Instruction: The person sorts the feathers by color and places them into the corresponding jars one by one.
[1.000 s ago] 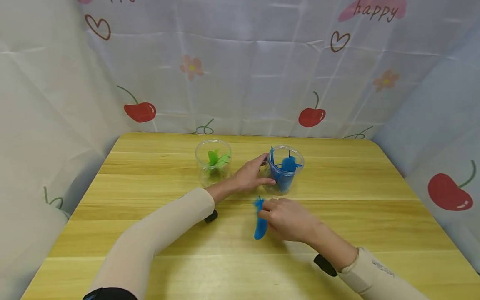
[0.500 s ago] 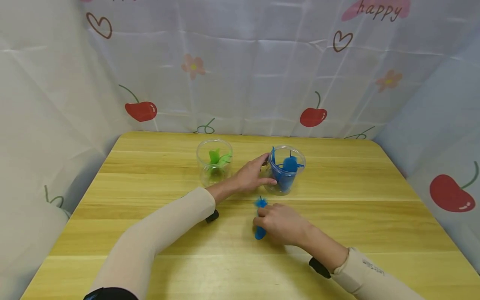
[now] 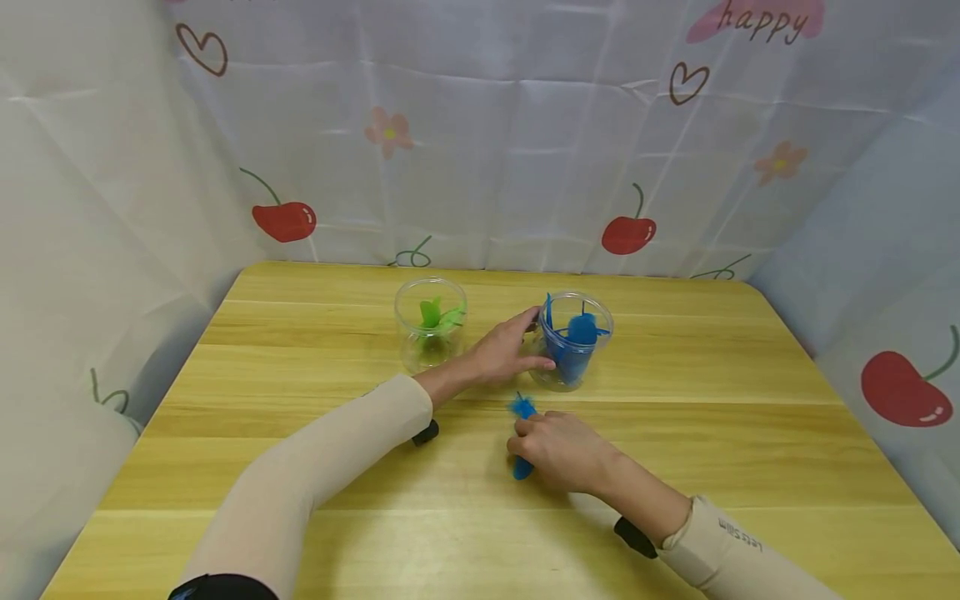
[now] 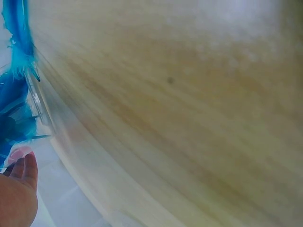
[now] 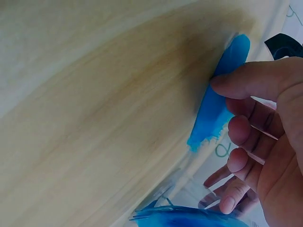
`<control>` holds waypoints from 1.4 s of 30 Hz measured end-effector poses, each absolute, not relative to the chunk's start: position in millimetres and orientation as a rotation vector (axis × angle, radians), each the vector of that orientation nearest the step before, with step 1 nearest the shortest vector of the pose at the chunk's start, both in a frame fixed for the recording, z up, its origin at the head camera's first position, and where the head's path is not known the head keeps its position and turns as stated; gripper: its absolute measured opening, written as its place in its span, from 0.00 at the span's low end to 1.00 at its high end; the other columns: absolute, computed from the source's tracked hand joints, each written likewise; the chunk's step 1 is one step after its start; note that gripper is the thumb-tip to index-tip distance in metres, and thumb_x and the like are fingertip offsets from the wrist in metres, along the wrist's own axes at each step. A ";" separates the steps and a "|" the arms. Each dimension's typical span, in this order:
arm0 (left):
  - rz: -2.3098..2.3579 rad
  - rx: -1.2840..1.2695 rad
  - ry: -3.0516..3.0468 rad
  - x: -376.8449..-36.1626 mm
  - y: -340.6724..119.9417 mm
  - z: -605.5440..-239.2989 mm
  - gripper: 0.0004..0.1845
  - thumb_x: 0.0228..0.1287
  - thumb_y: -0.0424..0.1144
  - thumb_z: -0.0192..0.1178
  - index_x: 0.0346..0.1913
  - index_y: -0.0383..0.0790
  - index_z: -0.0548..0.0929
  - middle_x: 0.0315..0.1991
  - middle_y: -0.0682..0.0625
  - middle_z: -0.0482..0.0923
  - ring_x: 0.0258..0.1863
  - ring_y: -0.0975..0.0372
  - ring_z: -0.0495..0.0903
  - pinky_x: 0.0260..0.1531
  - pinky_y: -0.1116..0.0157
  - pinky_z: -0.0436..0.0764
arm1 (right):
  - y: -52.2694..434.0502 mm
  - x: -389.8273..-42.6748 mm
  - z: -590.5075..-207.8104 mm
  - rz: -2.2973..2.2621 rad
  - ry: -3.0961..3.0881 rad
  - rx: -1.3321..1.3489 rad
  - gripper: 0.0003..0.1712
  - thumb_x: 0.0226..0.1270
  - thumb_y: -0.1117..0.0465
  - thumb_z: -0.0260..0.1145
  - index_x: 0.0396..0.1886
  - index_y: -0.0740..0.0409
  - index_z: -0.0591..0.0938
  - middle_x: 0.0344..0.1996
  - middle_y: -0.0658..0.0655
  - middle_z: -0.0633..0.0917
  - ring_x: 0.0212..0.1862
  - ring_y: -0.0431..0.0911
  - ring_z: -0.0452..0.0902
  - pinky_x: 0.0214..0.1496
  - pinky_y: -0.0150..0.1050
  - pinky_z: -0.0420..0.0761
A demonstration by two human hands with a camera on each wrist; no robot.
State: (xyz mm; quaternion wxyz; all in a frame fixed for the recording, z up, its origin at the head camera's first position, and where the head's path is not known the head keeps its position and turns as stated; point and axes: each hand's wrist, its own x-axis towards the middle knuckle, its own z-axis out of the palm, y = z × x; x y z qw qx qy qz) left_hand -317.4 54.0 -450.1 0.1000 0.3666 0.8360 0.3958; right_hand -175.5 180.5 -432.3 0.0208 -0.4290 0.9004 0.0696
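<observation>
My right hand (image 3: 566, 450) pinches a blue feather (image 3: 522, 407) between thumb and fingers, low over the wooden table in front of the cups. In the right wrist view the thumb lies across the feather (image 5: 208, 116), its rounded tip pointing up and its fluffy end down. My left hand (image 3: 498, 350) holds the left side of a clear plastic cup (image 3: 546, 380), thumb in front and fingers behind. Several blue feathers (image 3: 577, 332) stand in that cup, some poking above the rim. The left wrist view catches only part of the left hand (image 4: 21, 198) beside blue feathers.
Left of the held cup stands a second clear plastic cup (image 3: 406, 350) with green feathers (image 3: 431, 315) inside. The wooden table (image 3: 300, 321) ends at a white curtain (image 3: 510, 192) printed with cherries and flowers. My left forearm crosses the table in front of the green feathers' cup.
The right hand has shifted slightly down and left along the blue feather, covering more of its lower part. The left hand and both cups keep their places.
</observation>
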 end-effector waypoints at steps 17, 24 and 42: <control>1.161 1.089 2.478 -315.9 54.2 -449.1 0.46 0.62 0.50 0.68 0.77 0.44 0.55 0.73 0.48 0.63 0.69 0.55 0.67 0.67 0.58 0.67 | 186.8 -174.3 -431.5 0.058 2.868 -1.417 0.07 0.54 0.66 0.74 0.28 0.52 0.83 0.22 0.45 0.72 0.26 0.38 0.71 0.32 0.34 0.77; 1.173 1.084 2.473 -316.2 54.5 -450.0 0.46 0.62 0.50 0.68 0.77 0.45 0.55 0.73 0.48 0.63 0.69 0.55 0.67 0.67 0.58 0.67 | 192.7 -176.0 -420.8 -0.088 2.937 -1.548 0.08 0.54 0.64 0.74 0.28 0.54 0.80 0.23 0.45 0.73 0.27 0.38 0.71 0.32 0.33 0.76; 1.213 1.121 2.449 -316.5 54.4 -451.3 0.45 0.62 0.48 0.69 0.76 0.44 0.56 0.72 0.48 0.65 0.68 0.54 0.68 0.66 0.58 0.68 | 217.3 -179.1 -399.0 -0.367 3.190 -1.721 0.06 0.52 0.66 0.74 0.29 0.59 0.84 0.25 0.49 0.78 0.25 0.39 0.72 0.27 0.31 0.78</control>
